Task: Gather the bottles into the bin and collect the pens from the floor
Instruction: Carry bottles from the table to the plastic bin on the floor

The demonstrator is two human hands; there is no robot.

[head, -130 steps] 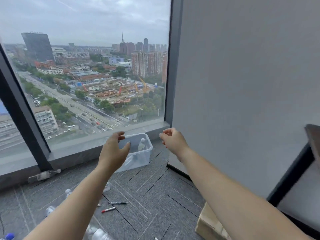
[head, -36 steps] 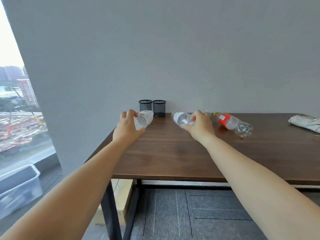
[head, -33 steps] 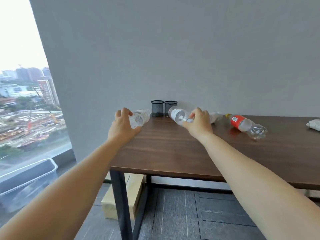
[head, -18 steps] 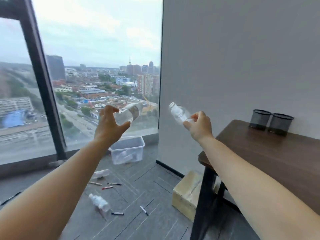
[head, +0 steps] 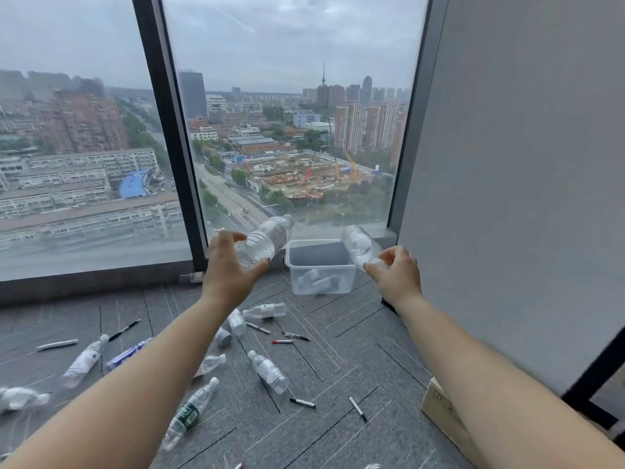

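Note:
My left hand [head: 228, 270] grips a clear plastic bottle [head: 267, 238] held out in the air, its cap end pointing up and right. In my right hand [head: 395, 274] is a second clear bottle [head: 360, 245], gripped near its neck with the base tilted up and left. Both bottles hover just in front of a clear plastic bin [head: 321, 269] on the floor by the window; the bin has bottles lying in it. Several bottles [head: 269, 370] and several pens [head: 282, 341] lie scattered over the grey carpet below my arms.
A floor-to-ceiling window with a dark frame post [head: 172, 137] runs behind the bin. A grey wall [head: 524, 164] stands on the right, with a cardboard box [head: 446, 418] and a dark table leg [head: 595, 380] at its foot.
I picked both bottles off the table and turned left toward the window. The hands now hold them closer to the bin, which sits between them in view.

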